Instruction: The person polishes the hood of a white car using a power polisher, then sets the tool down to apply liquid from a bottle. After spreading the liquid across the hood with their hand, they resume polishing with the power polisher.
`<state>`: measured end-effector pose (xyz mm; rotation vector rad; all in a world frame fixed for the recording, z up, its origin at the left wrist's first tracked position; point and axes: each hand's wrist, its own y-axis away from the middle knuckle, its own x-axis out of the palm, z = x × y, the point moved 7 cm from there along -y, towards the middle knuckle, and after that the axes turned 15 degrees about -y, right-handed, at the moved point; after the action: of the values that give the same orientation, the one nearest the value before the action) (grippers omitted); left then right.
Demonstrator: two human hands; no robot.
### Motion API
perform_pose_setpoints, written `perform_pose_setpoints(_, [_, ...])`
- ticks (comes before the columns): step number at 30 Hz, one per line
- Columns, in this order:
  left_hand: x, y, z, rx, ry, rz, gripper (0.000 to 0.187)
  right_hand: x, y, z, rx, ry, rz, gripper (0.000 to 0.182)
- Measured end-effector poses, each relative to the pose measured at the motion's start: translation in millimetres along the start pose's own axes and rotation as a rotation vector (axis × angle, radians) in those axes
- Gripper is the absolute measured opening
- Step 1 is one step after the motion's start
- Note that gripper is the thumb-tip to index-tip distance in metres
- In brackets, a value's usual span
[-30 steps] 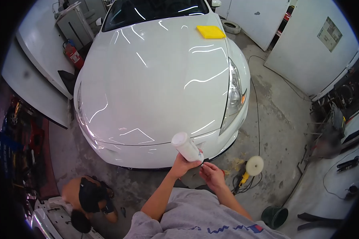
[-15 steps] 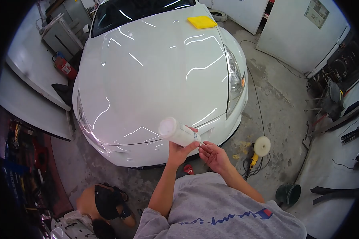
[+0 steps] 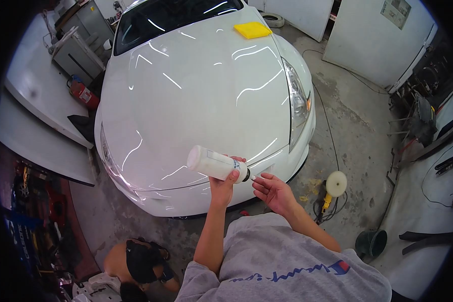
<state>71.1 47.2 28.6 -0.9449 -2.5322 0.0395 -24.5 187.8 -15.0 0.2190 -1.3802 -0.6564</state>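
Note:
My left hand point(image 3: 223, 185) is wrapped round a white squeeze bottle point(image 3: 211, 163) with a black cap and a narrow nozzle. The bottle lies tilted, base up to the left and nozzle pointing down to the right. At the nozzle tip is my right hand point(image 3: 276, 195), palm up, fingers loosely curled and apart, with the fingertips right at the tip. Both hands are in front of the nose of a white car, whose glossy hood point(image 3: 196, 100) reflects the ceiling lights.
A folded yellow cloth point(image 3: 253, 30) lies on the hood. On the floor to the right are a polisher point(image 3: 335, 184) with its cord and a dark bucket point(image 3: 371, 243). Another person point(image 3: 131, 261) crouches at lower left. A fire extinguisher point(image 3: 83, 92) stands left of the car.
The bottle has turned flatter, its base swinging slightly left and its nozzle coming into view. My right hand has stayed by the nozzle end. The view has shifted slightly.

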Motion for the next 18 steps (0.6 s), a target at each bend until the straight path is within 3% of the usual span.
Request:
perform_pose_setpoints(2, [2.4,-1.0,3.1,-0.005,0.015,0.001,0.054,-0.3,0.7,0.4,-0.008,-0.013,-0.006,0.03])
perform_pose_setpoints(7, [-4.6,4.7,15.3,-0.073,-0.017,-0.273,0.054,-7.7,2.2,-2.4,-0.021,-0.057,-0.009,0.03])
perform_pose_setpoints(9, [-9.6,6.9,24.5,-0.156,-0.041,-0.358,0.05,-3.9,6.7,7.7,-0.234,0.207,0.041,0.03])
perform_pose_setpoints(10, [-14.3,11.0,31.3,-0.231,-0.063,-0.442,0.046,-7.1,7.1,6.6,-0.233,0.202,0.025,0.03])
perform_pose_setpoints(12, [-16.4,11.2,36.7,-0.286,-0.095,-0.482,0.049,4.1,11.9,16.0,-0.428,0.625,0.15,0.03])
perform_pose_setpoints(18, [-13.5,-2.1,48.3,-0.332,-0.172,-0.548,0.046,26.3,8.5,29.6,-0.505,1.059,0.301,0.029])
